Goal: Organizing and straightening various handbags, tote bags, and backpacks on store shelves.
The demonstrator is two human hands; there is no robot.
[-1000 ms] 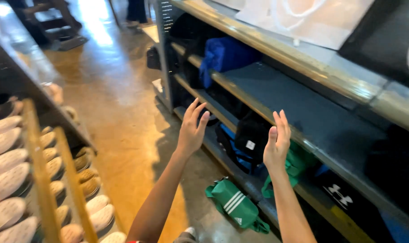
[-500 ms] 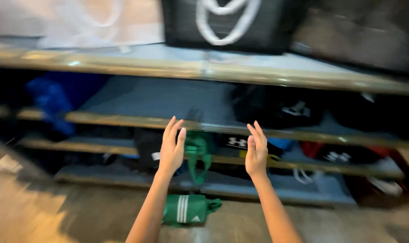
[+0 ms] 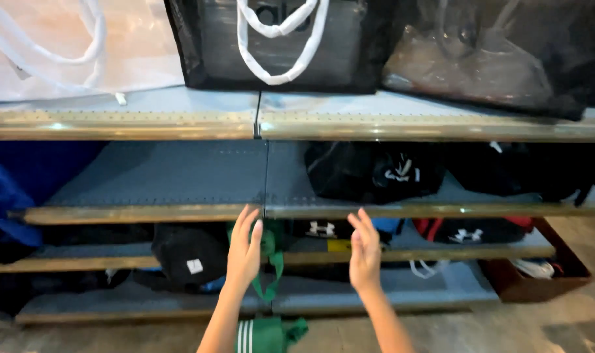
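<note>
My left hand [image 3: 245, 252] and my right hand [image 3: 364, 252] are raised side by side in front of a metal shelf rack [image 3: 258, 124], palms facing each other, fingers apart, holding nothing. Between them hangs a green bag strap [image 3: 271, 265] from a lower shelf. A green bag with white stripes [image 3: 264, 335] lies on the floor just below my left forearm. Behind my hands, a black bag [image 3: 179, 252] sits on the third shelf, left of the left hand.
The top shelf holds a white tote [image 3: 62, 46], a black mesh tote with white handles [image 3: 278, 42] and a dark bag [image 3: 480, 55]. Black duffels [image 3: 376, 170] lie on the second shelf, a blue bag [image 3: 6, 202] far left, a red-brown box [image 3: 539, 274] low right.
The view has turned from looking along the aisle to facing the shelves head on and closer. Both hands stay raised and empty, now lower in the frame.
</note>
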